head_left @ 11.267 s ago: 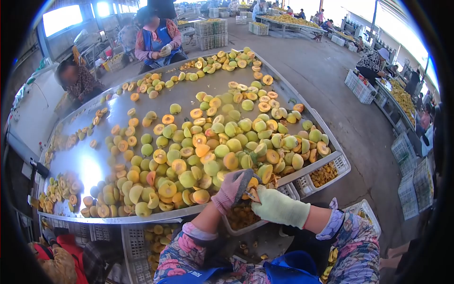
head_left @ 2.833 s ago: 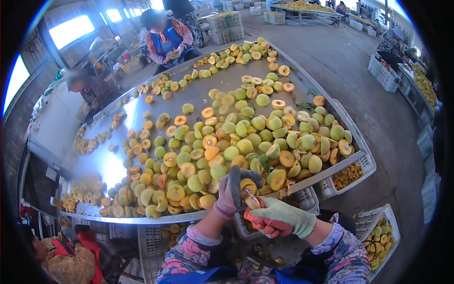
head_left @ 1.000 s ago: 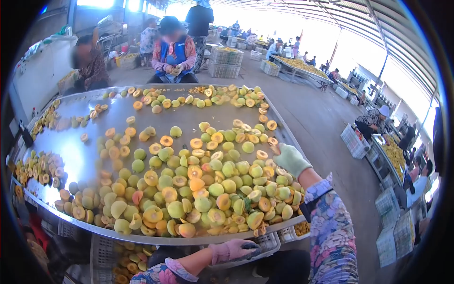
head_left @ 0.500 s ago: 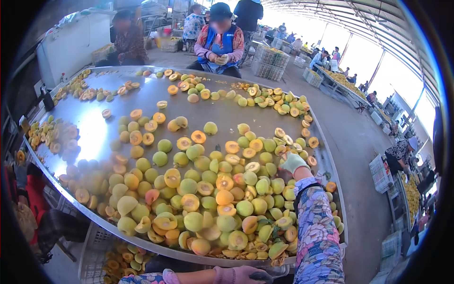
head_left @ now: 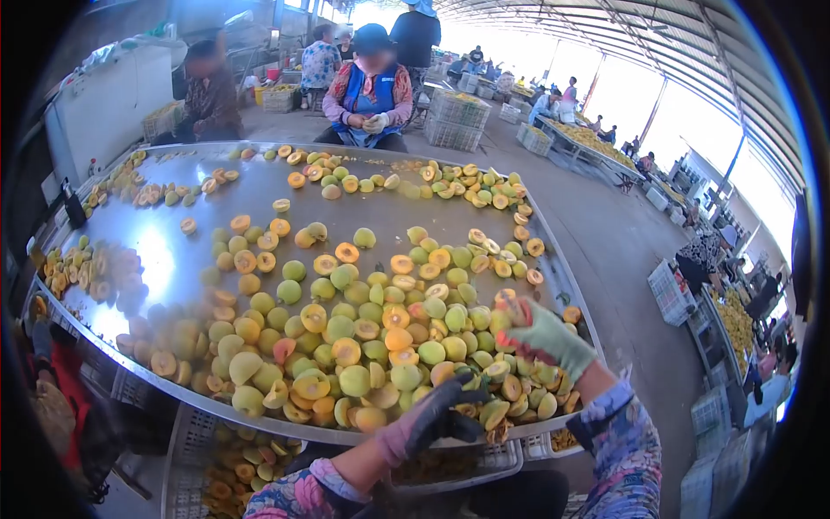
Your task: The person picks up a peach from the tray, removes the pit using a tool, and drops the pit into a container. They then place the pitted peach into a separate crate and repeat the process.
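A big metal table [head_left: 173,259] carries a heap of green-yellow peaches [head_left: 363,346], some whole and some halved. My right hand [head_left: 545,336], in a pale green glove, hovers over the heap's right side. It is closed on a peach [head_left: 508,311] showing yellow and red at the fingertips. My left hand [head_left: 430,417], in a pink glove with dark grey fingers, reaches up to the table's near rim. Its fingers are spread beside the peach halves at the edge, and I see nothing in it.
Plastic crates [head_left: 203,463] with peach halves stand under the near rim. Two people sit at the far side, one in a blue apron [head_left: 367,86] and one at the left [head_left: 207,86]. More crates [head_left: 670,294] and workers line the aisle at right.
My right hand has drawn back from the far part of the heap toward me with a peach. My left hand has risen from below the rim to the table edge.
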Demonstrator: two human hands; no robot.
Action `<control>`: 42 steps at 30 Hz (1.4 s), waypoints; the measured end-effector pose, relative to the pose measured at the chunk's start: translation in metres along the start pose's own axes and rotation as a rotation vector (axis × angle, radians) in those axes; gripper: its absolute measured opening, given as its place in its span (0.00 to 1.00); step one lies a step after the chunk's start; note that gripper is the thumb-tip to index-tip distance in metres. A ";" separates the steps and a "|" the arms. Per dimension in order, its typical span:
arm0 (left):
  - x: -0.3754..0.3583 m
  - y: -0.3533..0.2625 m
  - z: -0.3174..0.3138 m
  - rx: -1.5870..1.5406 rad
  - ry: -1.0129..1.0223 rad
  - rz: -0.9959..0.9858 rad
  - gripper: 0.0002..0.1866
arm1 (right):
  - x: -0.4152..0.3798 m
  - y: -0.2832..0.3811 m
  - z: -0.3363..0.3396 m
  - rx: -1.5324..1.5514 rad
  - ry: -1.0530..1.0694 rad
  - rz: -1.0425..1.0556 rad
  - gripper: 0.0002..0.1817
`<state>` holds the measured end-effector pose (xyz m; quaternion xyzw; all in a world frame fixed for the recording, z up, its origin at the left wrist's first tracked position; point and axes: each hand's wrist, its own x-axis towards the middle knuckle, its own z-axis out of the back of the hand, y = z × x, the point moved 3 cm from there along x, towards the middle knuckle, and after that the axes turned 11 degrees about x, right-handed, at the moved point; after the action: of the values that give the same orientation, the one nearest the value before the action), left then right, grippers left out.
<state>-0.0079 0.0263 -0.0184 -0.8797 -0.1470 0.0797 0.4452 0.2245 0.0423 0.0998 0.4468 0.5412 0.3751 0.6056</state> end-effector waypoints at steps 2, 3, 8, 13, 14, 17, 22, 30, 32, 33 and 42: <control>0.009 0.013 0.014 -0.287 0.077 -0.095 0.29 | -0.051 -0.015 -0.038 0.226 0.112 -0.027 0.34; 0.007 0.020 0.012 -0.292 0.081 -0.075 0.29 | -0.070 -0.029 -0.053 0.308 0.124 -0.048 0.35; -0.001 0.001 0.002 1.036 -0.155 -0.646 0.30 | -0.112 -0.068 -0.089 -0.694 -0.115 0.913 0.34; -0.002 -0.010 -0.002 0.444 -0.289 -0.099 0.27 | -0.133 -0.076 -0.093 -0.226 -0.331 0.348 0.25; -0.001 -0.006 -0.004 0.443 -0.285 -0.095 0.27 | -0.134 -0.078 -0.098 0.024 -0.287 0.094 0.23; 0.000 -0.002 0.000 0.567 -0.321 -0.218 0.23 | -0.126 -0.087 -0.093 0.128 -0.354 0.086 0.14; 0.003 0.006 0.010 0.070 -0.194 0.176 0.32 | -0.118 -0.097 -0.088 0.484 -0.295 0.072 0.10; 0.012 0.005 0.005 -0.277 -0.050 0.009 0.32 | -0.122 -0.093 -0.088 -0.546 -0.394 0.462 0.15; 0.010 0.012 0.011 -0.172 -0.149 0.033 0.32 | -0.128 -0.088 -0.094 -0.670 -0.378 0.476 0.16; 0.006 0.006 0.006 -0.105 -0.136 0.028 0.32 | -0.131 -0.084 -0.100 -0.797 -0.358 0.494 0.16; -0.002 -0.002 0.012 1.070 -0.284 -0.652 0.23 | -0.128 -0.090 -0.121 -0.989 -0.317 0.354 0.15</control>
<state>-0.0136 0.0354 -0.0235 -0.4271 -0.4042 0.1182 0.8002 0.0852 -0.0902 0.0535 0.2442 0.1191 0.6092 0.7450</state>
